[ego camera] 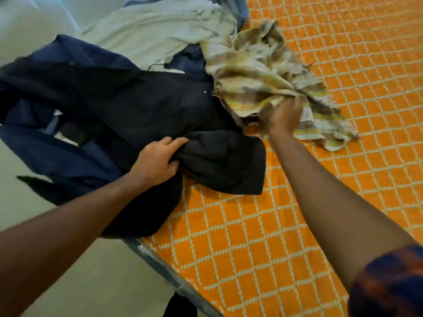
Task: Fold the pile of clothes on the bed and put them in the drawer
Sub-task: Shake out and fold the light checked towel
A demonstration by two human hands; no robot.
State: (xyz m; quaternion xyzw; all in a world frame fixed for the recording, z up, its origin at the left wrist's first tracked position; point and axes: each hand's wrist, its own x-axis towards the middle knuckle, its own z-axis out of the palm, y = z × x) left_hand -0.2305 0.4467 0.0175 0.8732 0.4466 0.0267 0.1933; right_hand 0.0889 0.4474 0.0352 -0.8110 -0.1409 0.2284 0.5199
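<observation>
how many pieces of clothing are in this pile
5 at least: black garment gripped by the left hand, navy blue garment left of it, pale grey-green garment at the far end, beige checked cloth in the right hand, blue denim piece between them. More may be buried.

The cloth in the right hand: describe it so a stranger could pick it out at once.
On the orange lattice-patterned bedspread, a pile of clothes lies along the left edge. At the pile's right side, the right hand grips a crumpled cloth. It alone is beige plaid with yellow stripes and frayed edges; its neighbours are a plain dark navy garment and a pale grey garment.
</observation>
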